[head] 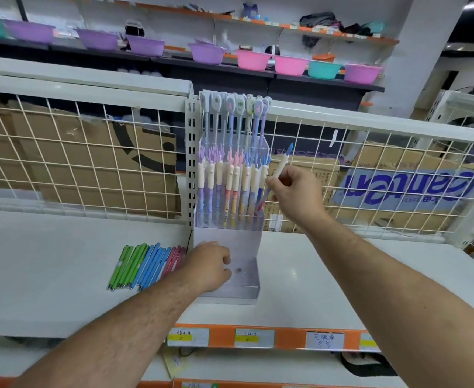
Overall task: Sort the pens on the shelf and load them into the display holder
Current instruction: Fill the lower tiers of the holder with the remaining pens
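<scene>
A clear tiered display holder [247, 287] stands on the white shelf [48, 261]. Its back tier holds tall pens with oval toppers [234, 119] and its middle tier holds pens with antler tops [227, 180]. My right hand [294, 193] pinches a white pen with a blue antler top [280, 163], tilted, its tip at the right end of the middle tier. My left hand [210, 266] grips the holder's lower left side at the front tier. Loose green, blue and pink pens [146, 266] lie in a row on the shelf left of the holder.
A white wire grid [90, 152] backs the shelf, with cardboard boxes [70, 163] behind it. Coloured plastic basins [252, 59] line a far shelf. Orange price strips [258, 337] run along the shelf's front edge.
</scene>
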### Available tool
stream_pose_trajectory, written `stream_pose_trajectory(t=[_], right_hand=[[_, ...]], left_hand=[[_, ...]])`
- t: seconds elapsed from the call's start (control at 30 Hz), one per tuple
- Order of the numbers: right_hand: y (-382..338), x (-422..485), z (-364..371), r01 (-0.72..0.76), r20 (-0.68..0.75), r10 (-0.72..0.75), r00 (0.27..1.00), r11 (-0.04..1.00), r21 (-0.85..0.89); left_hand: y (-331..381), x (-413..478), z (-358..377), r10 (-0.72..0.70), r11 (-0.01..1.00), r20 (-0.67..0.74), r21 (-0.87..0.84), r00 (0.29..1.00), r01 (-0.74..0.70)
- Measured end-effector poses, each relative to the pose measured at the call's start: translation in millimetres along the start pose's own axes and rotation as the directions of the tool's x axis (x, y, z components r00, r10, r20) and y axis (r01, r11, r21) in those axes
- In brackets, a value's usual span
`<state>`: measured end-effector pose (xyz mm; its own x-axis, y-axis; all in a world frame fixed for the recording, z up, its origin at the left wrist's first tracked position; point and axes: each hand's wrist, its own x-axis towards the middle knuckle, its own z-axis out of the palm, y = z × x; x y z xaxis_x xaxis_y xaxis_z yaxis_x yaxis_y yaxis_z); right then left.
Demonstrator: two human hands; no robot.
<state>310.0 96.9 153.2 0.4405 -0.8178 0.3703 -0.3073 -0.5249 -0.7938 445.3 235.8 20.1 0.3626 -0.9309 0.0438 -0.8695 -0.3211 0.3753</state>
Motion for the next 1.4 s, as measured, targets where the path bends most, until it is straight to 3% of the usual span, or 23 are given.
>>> stream_pose_trajectory(t=[0.13,0.33,0.6,1.07,1.2,1.4], right_hand=[[0.1,2.2,5.6,0.016,0.004,-0.016,1.0,0.996,-0.091],[1.8,-1.6,12.9,0.049,0.123,-0.014,0.992,0.957,-0.287],[-1.0,-1.8,15.1,0.053,0.151,0.006,0.989,0.923,-0.382],[25.6,-22.4,22.1,-0.054,0.108,0.096,0.989,0.939,-0.339],[46.0,-51.2,28.1,-0.056,0.123,0.092,0.988,0.961,-0.272],[64.7,-90.4,53.8,0.021,0.269,0.038,0.963,0.976,-0.215]], left_hand=[[0.0,0.2,1.8,0.01,1.0,-0.003,0.012,1.0,-0.01],[0.3,1.8,3.0,0.022,0.999,-0.015,0.026,1.0,-0.021],[-0.7,2.9,6.1,0.02,1.0,-0.035,0.019,0.999,-0.019],[0.5,-1.3,9.1,-0.01,1.0,-0.066,0.0,0.998,0.01],[1.0,-12.1,10.9,-0.08,0.994,-0.18,-0.093,0.98,0.064],[-9.4,-34.5,12.9,-0.152,0.985,-0.325,-0.131,0.933,0.115]])
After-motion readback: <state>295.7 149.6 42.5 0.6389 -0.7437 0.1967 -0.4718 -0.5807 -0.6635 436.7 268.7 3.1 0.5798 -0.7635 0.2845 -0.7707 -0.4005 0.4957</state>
